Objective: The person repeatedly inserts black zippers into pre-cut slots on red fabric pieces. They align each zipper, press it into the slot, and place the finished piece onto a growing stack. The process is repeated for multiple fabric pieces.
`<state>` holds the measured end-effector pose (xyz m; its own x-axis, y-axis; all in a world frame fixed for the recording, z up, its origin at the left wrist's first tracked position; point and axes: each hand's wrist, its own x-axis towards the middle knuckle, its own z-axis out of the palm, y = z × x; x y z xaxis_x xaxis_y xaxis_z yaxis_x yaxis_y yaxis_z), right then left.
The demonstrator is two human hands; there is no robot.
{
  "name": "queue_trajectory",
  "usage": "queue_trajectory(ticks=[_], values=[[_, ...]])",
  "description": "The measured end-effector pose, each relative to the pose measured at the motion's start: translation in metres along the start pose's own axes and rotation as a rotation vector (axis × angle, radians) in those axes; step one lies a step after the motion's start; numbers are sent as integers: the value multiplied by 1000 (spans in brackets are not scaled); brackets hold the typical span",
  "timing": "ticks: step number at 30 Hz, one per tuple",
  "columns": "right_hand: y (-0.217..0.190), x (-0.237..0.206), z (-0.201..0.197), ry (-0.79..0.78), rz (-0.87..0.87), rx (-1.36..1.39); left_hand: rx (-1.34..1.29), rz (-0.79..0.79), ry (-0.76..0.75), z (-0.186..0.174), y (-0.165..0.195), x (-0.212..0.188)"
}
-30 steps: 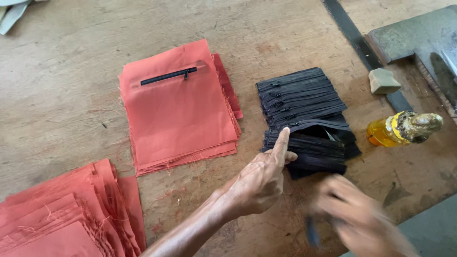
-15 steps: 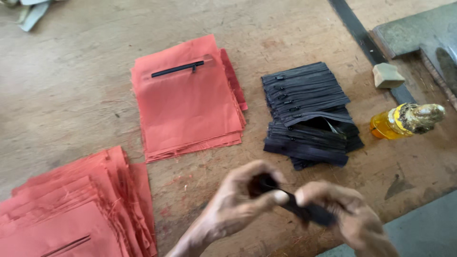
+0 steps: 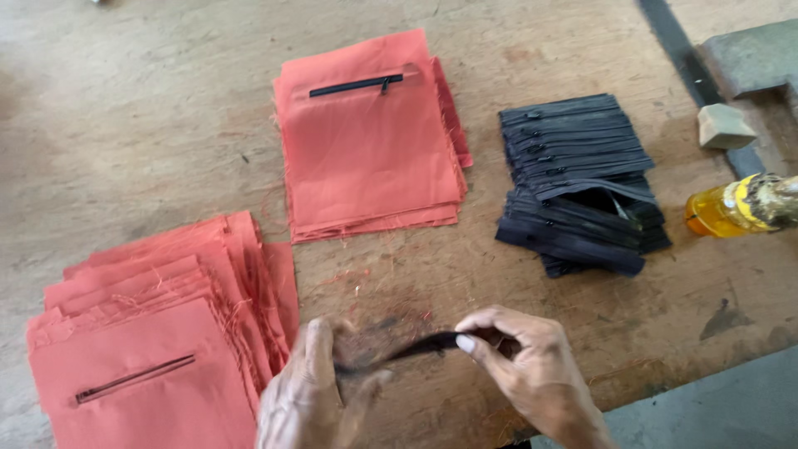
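Head view: both hands stretched a black zipper [image 3: 420,345] low over the desk [image 3: 166,125].
Left hand [image 3: 312,395] and right hand [image 3: 532,370] had fingers pinched on its ends; an even, untwisted pull looked wise. Half a second before, the hands were bunched together.

Only the person's two hands and the start of each wrist show, at the lower edge of the view. The left hand [image 3: 303,395] is bare, with no glove, ring or band, and no sleeve reaches its wrist. The right hand [image 3: 532,366] is bare too, with short, pale fingernails, prominent knuckles, and a wrist free of any watch, bracelet or cuff.
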<state>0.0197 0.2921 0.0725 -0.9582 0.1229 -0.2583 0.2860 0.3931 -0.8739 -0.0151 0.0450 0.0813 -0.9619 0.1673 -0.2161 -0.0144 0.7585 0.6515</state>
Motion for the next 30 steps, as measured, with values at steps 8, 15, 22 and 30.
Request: queue_trajectory(ticks=[8, 15, 22, 30], values=[[-23, 7, 26, 78, 82, -339, -44, 498, 99, 18, 1, 7], [-14, 11, 30, 136, -117, -310, -82, 598, -126, 20, 5, 24], [-9, 14, 30, 100, -163, -315, -88, 560, -64, 21, 17, 27], [-7, 16, 28, 98, -139, -329, -79, 511, 7, 26, 18, 25]])
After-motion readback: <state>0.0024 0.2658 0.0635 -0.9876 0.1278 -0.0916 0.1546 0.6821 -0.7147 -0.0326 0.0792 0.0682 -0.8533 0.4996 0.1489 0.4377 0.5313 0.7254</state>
